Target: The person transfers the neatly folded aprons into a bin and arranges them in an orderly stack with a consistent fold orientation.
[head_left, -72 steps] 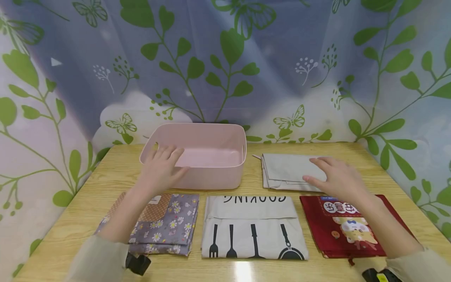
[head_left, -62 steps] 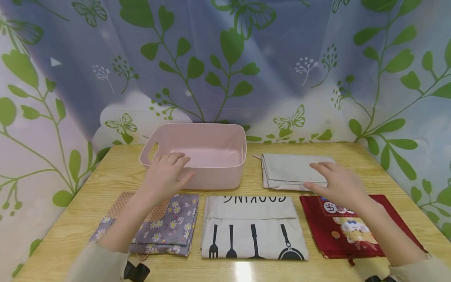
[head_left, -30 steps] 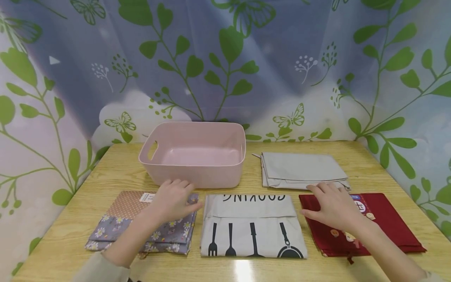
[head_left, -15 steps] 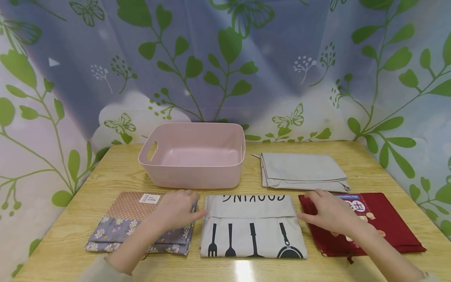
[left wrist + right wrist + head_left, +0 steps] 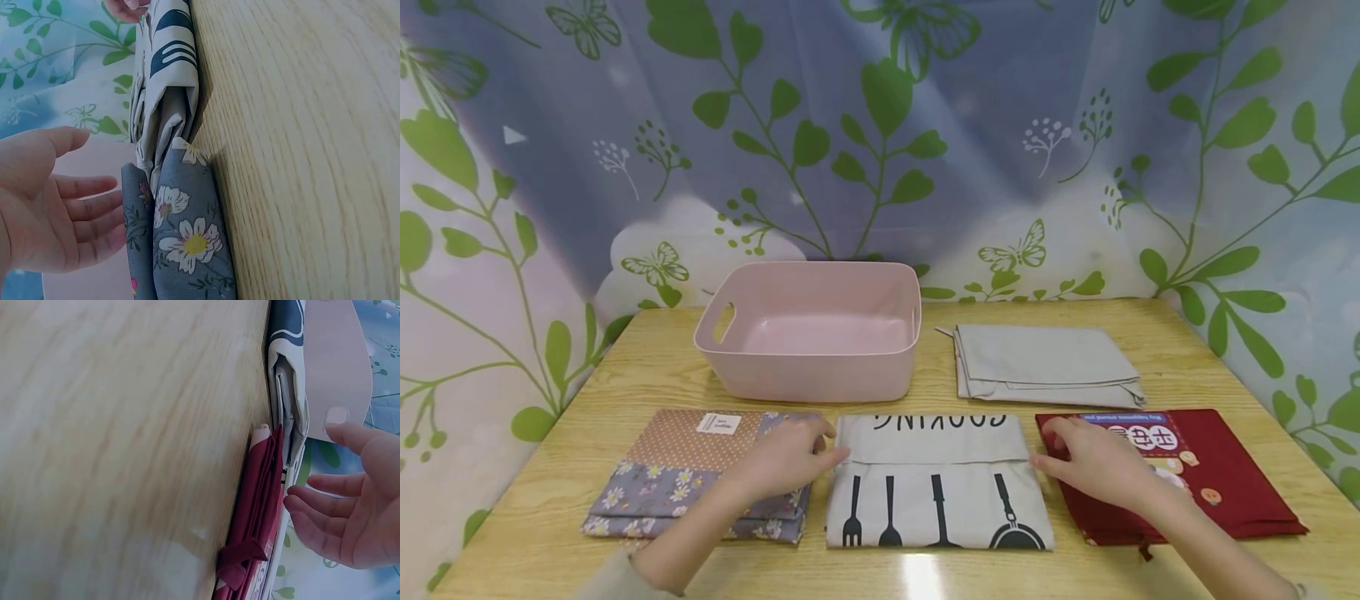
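Observation:
In the head view a folded white cloth (image 5: pixel 936 504), printed with COOKING and black kitchen tools, lies flat at the middle front of the table. By its left edge hovers my left hand (image 5: pixel 784 458), over the inner end of a folded grey daisy-print cloth (image 5: pixel 647 479). My right hand (image 5: pixel 1093 462) is at the opposite edge, over a folded dark red cloth (image 5: pixel 1240 479) with cartoon prints. Both wrist views show gently bent fingers with nothing gripped: the left hand (image 5: pixel 59 203) beside the daisy cloth, the right hand (image 5: pixel 356 500) beside the red one.
A pink plastic basket (image 5: pixel 820 377) with handle holes stands at the back left of the wooden table (image 5: pixel 865 575). To its right lies a folded light grey cloth (image 5: pixel 1041 354). A leaf-patterned curtain (image 5: pixel 880 167) hangs behind the table.
Both hands have come back toward me from near the basket and the light grey cloth. They have lowered and drawn inward to the white cloth's sides. The cloths and basket have stayed put.

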Tool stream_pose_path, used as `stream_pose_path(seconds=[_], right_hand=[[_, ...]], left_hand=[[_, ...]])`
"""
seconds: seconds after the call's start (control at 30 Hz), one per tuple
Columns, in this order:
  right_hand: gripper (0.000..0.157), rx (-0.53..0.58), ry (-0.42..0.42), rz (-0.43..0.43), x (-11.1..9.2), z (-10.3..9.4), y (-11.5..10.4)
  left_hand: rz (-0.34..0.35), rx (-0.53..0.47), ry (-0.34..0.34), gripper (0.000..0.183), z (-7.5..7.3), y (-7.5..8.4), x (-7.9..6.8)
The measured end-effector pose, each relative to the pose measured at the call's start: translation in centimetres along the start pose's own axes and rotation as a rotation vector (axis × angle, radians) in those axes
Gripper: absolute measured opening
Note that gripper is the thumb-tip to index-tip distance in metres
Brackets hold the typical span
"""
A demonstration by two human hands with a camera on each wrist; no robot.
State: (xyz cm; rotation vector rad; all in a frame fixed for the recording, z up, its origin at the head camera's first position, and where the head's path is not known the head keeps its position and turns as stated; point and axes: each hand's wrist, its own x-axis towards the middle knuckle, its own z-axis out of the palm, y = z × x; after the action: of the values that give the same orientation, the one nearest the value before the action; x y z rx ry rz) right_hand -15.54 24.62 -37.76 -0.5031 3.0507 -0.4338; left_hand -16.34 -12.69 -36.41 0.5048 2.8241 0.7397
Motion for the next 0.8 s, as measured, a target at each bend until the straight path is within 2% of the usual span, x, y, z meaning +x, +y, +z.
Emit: stream_pose_path(seconds=[0.13, 0.27, 0.4, 0.5, 0.63, 0.8], right_hand=[[0.028, 0.107, -0.015, 0.01, 0.04, 0.1, -0.17], [0.03, 0.216, -0.034, 0.011, 0.03, 0.11, -0.14], [0.035, 0.364, -0.077, 0.082, -0.05, 0.14, -0.16], [0.04, 0.484, -0.139, 0.132, -0.19, 0.14, -0.19], [0.044, 0.585, -0.203, 0.159, -0.36, 0.11, -0.26], [0.046, 0.704, -0.237, 0.162, -0.45, 0.17, -0.2]], left_hand=[[-0.055, -0.105, -0.034, 0.04, 0.15, 0.11, -0.11], [-0.095, -0.172, -0.054, 0.042, 0.25, 0.27, -0.26], [-0.125, -0.211, -0.058, 0.044, 0.43, 0.34, -0.39], [-0.141, -0.258, -0.066, 0.045, 0.58, 0.22, -0.44], [-0.165, -0.393, -0.098, 0.047, 0.71, 0.01, -0.41], [-0.202, -0.529, -0.131, 0.051, 0.8, -0.01, -0.4]])
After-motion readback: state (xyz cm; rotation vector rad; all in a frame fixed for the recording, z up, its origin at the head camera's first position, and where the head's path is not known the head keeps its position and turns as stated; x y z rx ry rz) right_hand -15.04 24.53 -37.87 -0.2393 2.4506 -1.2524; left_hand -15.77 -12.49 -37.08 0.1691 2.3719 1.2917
